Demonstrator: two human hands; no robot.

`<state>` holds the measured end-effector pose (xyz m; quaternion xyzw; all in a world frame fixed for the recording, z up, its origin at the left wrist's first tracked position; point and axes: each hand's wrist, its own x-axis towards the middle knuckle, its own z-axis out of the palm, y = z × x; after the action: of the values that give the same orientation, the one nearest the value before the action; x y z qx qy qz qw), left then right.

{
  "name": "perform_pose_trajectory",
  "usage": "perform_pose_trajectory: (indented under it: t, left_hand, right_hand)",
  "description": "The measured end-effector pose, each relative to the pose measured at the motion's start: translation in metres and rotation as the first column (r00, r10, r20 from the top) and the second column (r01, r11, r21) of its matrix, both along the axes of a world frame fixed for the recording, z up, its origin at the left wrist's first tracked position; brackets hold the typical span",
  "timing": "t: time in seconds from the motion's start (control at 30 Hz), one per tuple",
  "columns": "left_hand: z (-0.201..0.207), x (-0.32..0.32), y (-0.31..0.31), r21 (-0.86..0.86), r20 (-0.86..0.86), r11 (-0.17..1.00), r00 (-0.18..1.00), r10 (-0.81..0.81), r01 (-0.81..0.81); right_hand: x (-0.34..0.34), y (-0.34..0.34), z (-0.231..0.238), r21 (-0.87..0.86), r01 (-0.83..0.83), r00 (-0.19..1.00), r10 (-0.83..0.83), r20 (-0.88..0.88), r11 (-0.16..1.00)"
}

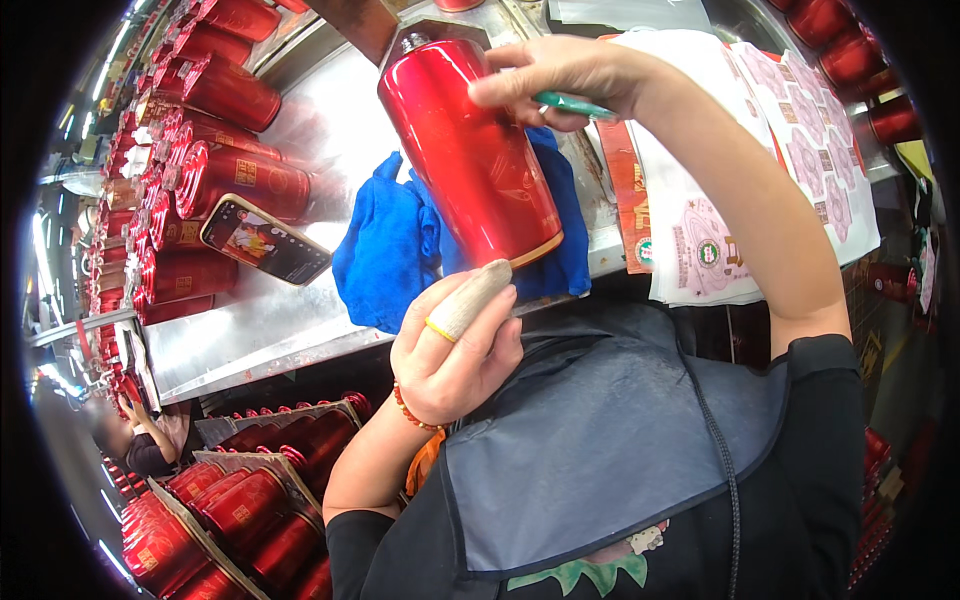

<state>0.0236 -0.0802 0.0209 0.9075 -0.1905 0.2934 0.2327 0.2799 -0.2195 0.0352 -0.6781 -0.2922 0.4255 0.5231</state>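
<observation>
A shiny red bottle (470, 150) leans at a tilt over a crumpled blue cloth (385, 245), its dark neck at the far end and a gold rim round its base. My left hand (455, 350) has its fingers curled together at the base edge. One of those fingers wears a beige cloth cover with a yellow band, and its tip meets the bottle. Over the bottle's upper right side, my right hand (575, 80) reaches with thumb and fingertips against the red surface. A slim green tool (575, 105) is tucked in its fingers; its working end is hidden.
Rows of red bottles (230, 180) stand at the left of the metal table (330, 130), with a phone (265, 240) propped before them. Printed sheets (705, 240) lie at the right. More red bottles (270, 440) fill cartons at lower left, near another person (150, 445).
</observation>
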Motion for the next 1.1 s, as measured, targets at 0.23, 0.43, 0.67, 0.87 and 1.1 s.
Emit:
perform_pose_trajectory:
  t: [0.23,0.43,0.67,0.87,1.1]
  left_hand:
    - [0.003,0.001,0.0,0.03,-0.017,1.0,1.0,0.002,-0.001]
    - [0.006,0.001,-0.001,0.043,-0.025,0.999,1.0,-0.005,0.006]
    - [0.012,0.002,-0.003,0.088,-0.044,0.996,0.999,-0.008,0.012]
    - [0.014,0.004,-0.004,0.098,-0.048,0.995,0.999,-0.022,0.027]
    - [0.014,0.003,-0.003,0.099,-0.062,0.995,0.998,-0.015,0.021]
  right_hand:
    - [-0.017,0.018,0.015,-0.178,0.047,0.926,0.023,0.376,0.983]
    - [-0.007,0.002,-0.013,0.047,0.062,0.997,-0.065,0.05,0.997]
    - [-0.014,0.018,0.007,-0.143,0.045,0.954,0.0,0.301,0.989]
    - [0.01,0.001,-0.018,0.026,-0.056,0.997,0.057,-0.042,0.998]
    - [-0.012,0.017,0.004,-0.139,0.034,0.958,0.007,0.287,0.99]
